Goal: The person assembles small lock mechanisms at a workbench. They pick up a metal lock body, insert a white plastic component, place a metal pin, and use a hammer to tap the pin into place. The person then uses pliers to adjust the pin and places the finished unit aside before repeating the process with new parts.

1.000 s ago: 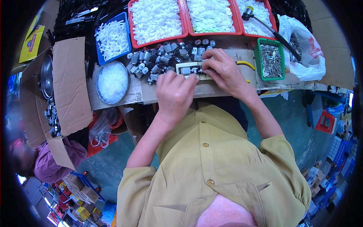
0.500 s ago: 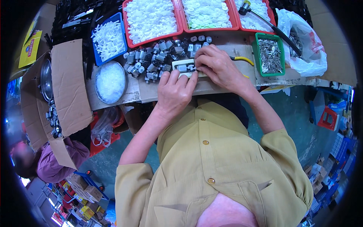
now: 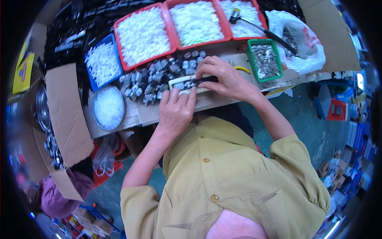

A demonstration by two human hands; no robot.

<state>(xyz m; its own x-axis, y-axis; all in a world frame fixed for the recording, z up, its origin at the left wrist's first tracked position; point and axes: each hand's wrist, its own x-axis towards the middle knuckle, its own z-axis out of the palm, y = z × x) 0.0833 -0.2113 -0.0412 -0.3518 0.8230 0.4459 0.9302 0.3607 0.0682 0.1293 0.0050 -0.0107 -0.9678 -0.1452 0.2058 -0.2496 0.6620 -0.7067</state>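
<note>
At the bench edge, my left hand (image 3: 175, 109) lies flat, fingers together, steadying a cream block (image 3: 187, 84); my right hand (image 3: 227, 79) pinches a dark tool (image 3: 201, 81) on it. Just beyond lie grey parts (image 3: 153, 81), then red trays (image 3: 143, 36) of white pieces.

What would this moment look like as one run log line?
left hand: steadies cream fixture | right hand: presses dark part onto fixture | grey parts pile beside | view: head
</note>
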